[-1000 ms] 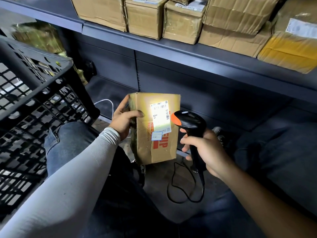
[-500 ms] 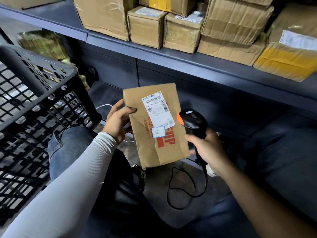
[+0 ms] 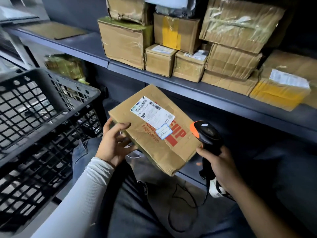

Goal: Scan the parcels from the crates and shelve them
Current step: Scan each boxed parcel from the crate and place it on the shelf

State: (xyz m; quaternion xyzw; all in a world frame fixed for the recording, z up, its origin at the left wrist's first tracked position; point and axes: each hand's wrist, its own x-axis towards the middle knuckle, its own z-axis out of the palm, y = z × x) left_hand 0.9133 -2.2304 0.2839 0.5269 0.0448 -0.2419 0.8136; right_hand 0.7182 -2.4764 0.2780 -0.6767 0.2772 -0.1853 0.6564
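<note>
- Two hands are busy: your left hand (image 3: 114,145) holds the parcel (image 3: 155,129) by its near-left corner, thumb on the top face and fingers spread underneath, while your right hand (image 3: 218,166) is wrapped around the handle of the scanner (image 3: 206,134).
- You have the parcel in the air over your lap, tilted, label (image 3: 151,113) up, just below the front edge of the shelf (image 3: 197,86); the scanner's head sits just beside its right edge.
- It looks like a flat, creased cardboard pack: probably light and fairly stiff, though the dented corners may give, so support it from beneath rather than pinching one corner.
- Above the parcel, the shelf is crowded with taped boxes (image 3: 159,61); bare board shows only to their left.
- Left of the parcel stands a black mesh crate (image 3: 42,107); the scanner cable (image 3: 185,208) loops on the floor below.
</note>
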